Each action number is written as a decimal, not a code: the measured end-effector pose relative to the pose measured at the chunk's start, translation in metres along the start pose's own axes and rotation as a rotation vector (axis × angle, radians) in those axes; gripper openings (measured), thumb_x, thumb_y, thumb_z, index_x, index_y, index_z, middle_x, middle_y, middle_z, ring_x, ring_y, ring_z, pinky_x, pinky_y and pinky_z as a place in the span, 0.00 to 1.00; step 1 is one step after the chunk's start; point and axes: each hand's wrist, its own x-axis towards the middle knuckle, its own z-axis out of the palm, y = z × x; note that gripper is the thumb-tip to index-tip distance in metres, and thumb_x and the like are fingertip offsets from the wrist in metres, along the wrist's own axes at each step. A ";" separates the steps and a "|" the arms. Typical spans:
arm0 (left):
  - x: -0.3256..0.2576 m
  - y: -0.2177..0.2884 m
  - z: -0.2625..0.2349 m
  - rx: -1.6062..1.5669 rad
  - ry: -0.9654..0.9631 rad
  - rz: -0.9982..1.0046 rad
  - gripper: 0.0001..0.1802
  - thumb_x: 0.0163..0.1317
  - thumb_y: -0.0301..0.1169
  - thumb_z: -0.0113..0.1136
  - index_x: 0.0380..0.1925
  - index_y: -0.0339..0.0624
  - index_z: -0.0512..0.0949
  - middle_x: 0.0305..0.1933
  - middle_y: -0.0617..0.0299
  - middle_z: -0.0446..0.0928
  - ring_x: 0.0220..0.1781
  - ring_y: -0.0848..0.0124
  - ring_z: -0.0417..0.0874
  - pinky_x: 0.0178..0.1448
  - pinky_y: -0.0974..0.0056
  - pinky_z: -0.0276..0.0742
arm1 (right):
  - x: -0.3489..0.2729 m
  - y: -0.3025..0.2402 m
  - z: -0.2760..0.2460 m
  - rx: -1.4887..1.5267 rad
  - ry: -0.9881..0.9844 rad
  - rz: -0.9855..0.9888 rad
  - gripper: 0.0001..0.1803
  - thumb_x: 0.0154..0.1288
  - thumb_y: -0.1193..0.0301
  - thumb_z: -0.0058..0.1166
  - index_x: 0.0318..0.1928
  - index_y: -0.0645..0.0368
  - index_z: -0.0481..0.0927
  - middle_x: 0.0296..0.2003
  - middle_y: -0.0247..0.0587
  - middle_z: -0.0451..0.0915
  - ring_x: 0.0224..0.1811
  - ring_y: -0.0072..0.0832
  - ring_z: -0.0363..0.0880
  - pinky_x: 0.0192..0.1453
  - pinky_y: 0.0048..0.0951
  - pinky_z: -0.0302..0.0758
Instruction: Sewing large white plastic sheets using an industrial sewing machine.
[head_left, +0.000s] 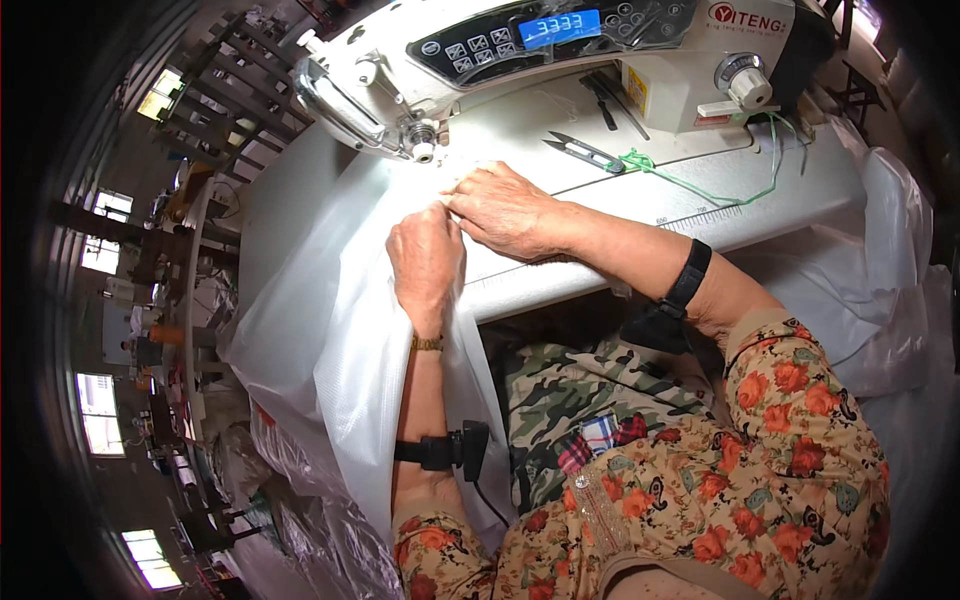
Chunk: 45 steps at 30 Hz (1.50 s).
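A sheet of white woven plastic fabric (350, 370) drapes over the left part of the sewing table and hangs off its front edge. Its upper edge is pinched by my left hand (427, 262), whose fingers are closed. Right beside it, my right hand (508, 212) is also closed on the same edge, the two hands almost touching. Both are just in front of the needle area of a white sewing machine (370, 110). Glare there hides the needle and the exact fold of the fabric.
Thread snips (585, 152) lie on the machine bed beside green thread (690, 180). Behind them is a dark-handled screwdriver (601, 100). More white plastic fabric (830, 290) hangs at the right. Clear plastic sheeting (330, 530) is bunched at the lower left.
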 end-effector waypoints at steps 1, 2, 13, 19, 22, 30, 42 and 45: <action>0.005 -0.001 0.003 -0.005 0.019 -0.025 0.07 0.57 0.28 0.58 0.27 0.36 0.81 0.26 0.43 0.80 0.31 0.46 0.83 0.39 0.48 0.77 | 0.000 0.004 0.002 -0.004 0.008 -0.005 0.20 0.67 0.69 0.46 0.57 0.63 0.73 0.51 0.46 0.76 0.58 0.38 0.70 0.65 0.41 0.60; 0.008 -0.001 0.006 -0.008 0.039 -0.051 0.08 0.58 0.28 0.58 0.25 0.35 0.80 0.26 0.43 0.79 0.31 0.46 0.83 0.39 0.48 0.77 | 0.000 0.008 0.009 -0.002 0.009 0.004 0.20 0.67 0.69 0.46 0.57 0.63 0.73 0.51 0.46 0.76 0.58 0.38 0.70 0.65 0.41 0.60; -0.083 -0.001 -0.079 0.383 0.174 -0.092 0.32 0.67 0.48 0.55 0.65 0.40 0.68 0.64 0.51 0.72 0.67 0.58 0.70 0.74 0.40 0.50 | 0.001 0.017 0.012 0.001 0.109 -0.037 0.15 0.66 0.68 0.47 0.47 0.63 0.77 0.44 0.49 0.78 0.53 0.42 0.73 0.60 0.42 0.65; -0.132 -0.115 0.009 0.108 0.181 -0.258 0.38 0.69 0.59 0.44 0.64 0.37 0.67 0.70 0.48 0.65 0.75 0.57 0.59 0.77 0.44 0.44 | -0.030 -0.010 0.039 0.039 0.409 -0.127 0.12 0.68 0.63 0.49 0.35 0.60 0.78 0.32 0.49 0.78 0.38 0.45 0.78 0.43 0.44 0.75; -0.126 -0.120 0.019 0.114 0.171 -0.243 0.38 0.70 0.59 0.43 0.64 0.35 0.66 0.72 0.47 0.63 0.77 0.56 0.56 0.79 0.47 0.43 | -0.080 -0.061 0.051 0.155 0.337 -0.091 0.12 0.66 0.65 0.55 0.36 0.63 0.80 0.28 0.48 0.79 0.29 0.45 0.79 0.32 0.40 0.76; -0.114 -0.115 0.033 0.097 0.164 -0.264 0.39 0.70 0.60 0.43 0.64 0.36 0.67 0.71 0.47 0.63 0.77 0.57 0.57 0.79 0.48 0.42 | -0.123 -0.086 0.178 0.772 -0.233 0.471 0.27 0.65 0.52 0.50 0.27 0.65 0.82 0.26 0.55 0.82 0.31 0.47 0.83 0.39 0.44 0.76; -0.115 -0.127 0.027 -0.037 0.183 -0.257 0.40 0.69 0.61 0.44 0.65 0.37 0.66 0.71 0.47 0.64 0.76 0.56 0.57 0.79 0.47 0.42 | -0.172 -0.056 -0.040 1.635 -0.123 0.336 0.22 0.70 0.62 0.54 0.19 0.60 0.77 0.18 0.20 0.71 0.24 0.10 0.66 0.27 0.21 0.63; -0.108 -0.126 0.027 -0.033 0.150 -0.215 0.40 0.68 0.60 0.47 0.66 0.37 0.65 0.70 0.46 0.65 0.76 0.56 0.57 0.79 0.46 0.41 | -0.211 0.017 0.011 0.579 -0.406 0.409 0.20 0.67 0.64 0.52 0.20 0.63 0.80 0.20 0.41 0.80 0.25 0.31 0.79 0.31 0.34 0.74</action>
